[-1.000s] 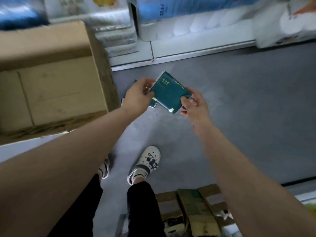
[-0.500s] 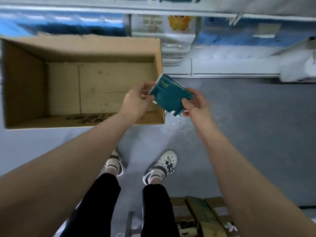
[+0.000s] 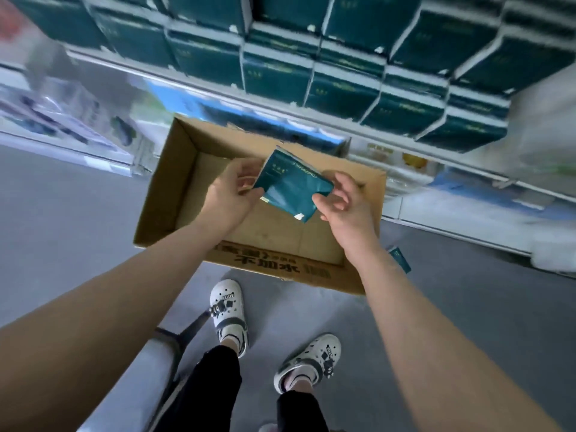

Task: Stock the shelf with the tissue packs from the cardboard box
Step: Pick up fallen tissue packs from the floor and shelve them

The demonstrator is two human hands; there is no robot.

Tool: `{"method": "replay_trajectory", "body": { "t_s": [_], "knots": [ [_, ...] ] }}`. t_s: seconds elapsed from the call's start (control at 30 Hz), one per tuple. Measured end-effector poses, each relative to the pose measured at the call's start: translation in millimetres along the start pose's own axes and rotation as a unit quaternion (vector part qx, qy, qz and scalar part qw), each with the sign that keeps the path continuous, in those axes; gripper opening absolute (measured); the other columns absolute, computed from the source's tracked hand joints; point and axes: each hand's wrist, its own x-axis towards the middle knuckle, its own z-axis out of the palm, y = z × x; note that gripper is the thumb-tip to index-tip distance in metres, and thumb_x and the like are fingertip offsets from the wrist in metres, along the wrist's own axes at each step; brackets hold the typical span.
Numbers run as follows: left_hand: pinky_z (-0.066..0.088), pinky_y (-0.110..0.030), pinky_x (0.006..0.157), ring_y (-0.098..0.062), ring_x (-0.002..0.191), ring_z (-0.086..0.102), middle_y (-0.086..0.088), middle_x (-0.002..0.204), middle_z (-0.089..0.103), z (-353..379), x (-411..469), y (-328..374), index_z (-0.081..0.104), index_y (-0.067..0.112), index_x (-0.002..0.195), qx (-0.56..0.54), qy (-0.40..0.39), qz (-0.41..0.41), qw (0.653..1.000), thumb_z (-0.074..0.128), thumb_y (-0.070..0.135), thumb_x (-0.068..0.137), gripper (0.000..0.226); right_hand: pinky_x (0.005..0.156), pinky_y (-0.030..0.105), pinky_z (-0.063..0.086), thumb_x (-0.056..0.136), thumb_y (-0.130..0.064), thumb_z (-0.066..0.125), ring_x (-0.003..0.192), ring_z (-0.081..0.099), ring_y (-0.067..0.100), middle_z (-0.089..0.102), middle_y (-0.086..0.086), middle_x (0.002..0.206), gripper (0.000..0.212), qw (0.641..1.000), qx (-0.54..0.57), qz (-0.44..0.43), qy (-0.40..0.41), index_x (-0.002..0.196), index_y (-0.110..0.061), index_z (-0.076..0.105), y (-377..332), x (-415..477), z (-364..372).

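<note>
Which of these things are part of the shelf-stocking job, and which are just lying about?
Part of the job: tissue pack, held by left hand and right hand; cardboard box; shelf stacked with green packs; second pack lying beside the box.

Just around: blue-wrapped goods lower down; white clogs; grey floor.

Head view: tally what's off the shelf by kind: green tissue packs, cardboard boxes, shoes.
Green tissue packs: 2, the held pack between left hand and right hand, and the floor pack
Cardboard box: 1
Shoes: 2, left shoe, right shoe
Total: 5
</note>
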Motion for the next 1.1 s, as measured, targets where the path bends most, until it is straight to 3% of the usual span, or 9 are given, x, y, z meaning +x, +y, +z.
{"method": "replay_trajectory", "body": {
  "t_s": [0.13, 0.23, 0.3, 0.37, 0.47, 0.6, 0.73, 0.87, 1.1],
  "knots": [
    [0.046, -0.02, 0.098, -0.003, 0.112, 0.058, 0.01, 0.12, 0.062, -38.6, 16.5, 14.3, 0.053, 0.021, 0.127, -0.021, 0.038, 0.023, 0.999, 0.057, 0.007, 0.094, 0.036, 0.088, 0.043, 0.057, 0.09, -0.017, 0.07, 0.084, 0.066, 0.009, 0.065, -0.011, 0.106, 0.035, 0.996, -0.04, -0.083, -0.003, 0.119, -0.034, 0.058, -48.7, 17.8, 21.1],
    [0.047, -0.031, 0.103, -0.005, 0.116, 0.057, 0.009, 0.122, 0.062, -55.4, 34.8, 29.2, 0.054, 0.027, 0.121, -0.03, 0.049, 0.036, 0.998, 0.048, 0.005, 0.096, 0.034, 0.082, 0.032, 0.055, 0.091, -0.013, 0.068, 0.081, 0.063, 0.009, 0.061, -0.014, 0.111, 0.034, 0.988, -0.067, -0.14, 0.012, 0.121, -0.028, 0.059, -80.1, 35.0, 26.9],
    [0.044, -0.025, 0.103, -0.006, 0.117, 0.056, 0.008, 0.123, 0.061, -61.6, 46.7, 43.7, 0.054, 0.03, 0.121, -0.023, 0.05, 0.063, 0.996, 0.046, 0.004, 0.095, 0.037, 0.076, 0.026, 0.053, 0.09, -0.012, 0.068, 0.077, 0.062, 0.01, 0.061, -0.012, 0.118, 0.035, 0.982, -0.082, -0.169, 0.032, 0.117, -0.031, 0.058, -98.9, 48.6, 25.6],
    [0.04, -0.017, 0.099, -0.006, 0.114, 0.054, 0.005, 0.126, 0.057, -65.5, 59.2, 59.1, 0.054, 0.029, 0.127, 0.004, 0.061, 0.086, 0.994, 0.048, 0.005, 0.095, 0.04, 0.073, 0.02, 0.05, 0.089, -0.009, 0.068, 0.071, 0.059, 0.006, 0.06, -0.01, 0.121, 0.037, 0.975, -0.096, -0.196, 0.049, 0.112, -0.035, 0.057, -116.4, 61.0, 22.8],
    [0.042, -0.019, 0.097, -0.008, 0.103, 0.054, -0.003, 0.121, 0.051, -66.5, 80.3, 78.1, 0.051, 0.027, 0.136, 0.021, 0.072, 0.113, 0.991, 0.047, 0.007, 0.096, 0.044, 0.076, 0.013, 0.048, 0.087, -0.005, 0.067, 0.071, 0.055, 0.001, 0.052, -0.001, 0.115, 0.036, 0.959, -0.118, -0.243, 0.087, 0.112, -0.031, 0.058, -137.8, 79.8, 17.0],
    [0.048, -0.024, 0.081, -0.012, 0.098, 0.056, -0.005, 0.124, 0.052, -62.5, 103.6, 93.9, 0.047, 0.025, 0.141, 0.001, 0.058, 0.124, 0.991, 0.045, 0.01, 0.096, 0.047, 0.077, 0.019, 0.049, 0.086, -0.007, 0.066, 0.068, 0.049, -0.002, 0.045, -0.001, 0.095, 0.036, 0.936, -0.161, -0.283, 0.138, 0.116, -0.026, 0.06, -156.6, 104.7, 13.5],
    [0.046, -0.024, 0.098, -0.009, 0.113, 0.054, -0.004, 0.134, 0.048, -58.0, 112.3, 99.4, 0.039, 0.022, 0.146, -0.028, 0.046, 0.115, 0.992, 0.046, 0.011, 0.098, 0.049, 0.076, 0.022, 0.047, 0.085, -0.007, 0.064, 0.074, 0.049, 0.011, 0.047, 0.005, 0.088, 0.041, 0.928, -0.173, -0.293, 0.155, 0.122, -0.025, 0.06, -161.2, 120.0, 15.9],
    [0.04, -0.029, 0.109, -0.007, 0.132, 0.045, 0.001, 0.147, 0.042, -54.1, 117.1, 97.2, 0.032, 0.02, 0.15, -0.047, 0.019, 0.097, 0.994, 0.045, 0.01, 0.099, 0.053, 0.082, 0.02, 0.049, 0.089, -0.001, 0.059, 0.086, 0.055, 0.013, 0.053, 0.006, 0.099, 0.052, 0.933, -0.16, -0.281, 0.158, 0.137, -0.018, 0.052, -157.8, 125.4, 21.4],
    [0.035, -0.021, 0.103, -0.011, 0.138, 0.039, -0.001, 0.152, 0.038, -40.6, 116.1, 91.9, 0.026, 0.022, 0.152, -0.037, 0.006, 0.101, 0.994, 0.045, 0.012, 0.1, 0.056, 0.093, 0.026, 0.051, 0.093, 0.002, 0.052, 0.105, 0.06, 0.013, 0.058, 0.0, 0.109, 0.06, 0.948, -0.12, -0.257, 0.144, 0.147, -0.02, 0.04, -142.1, 113.7, 21.1]
  ]
}}
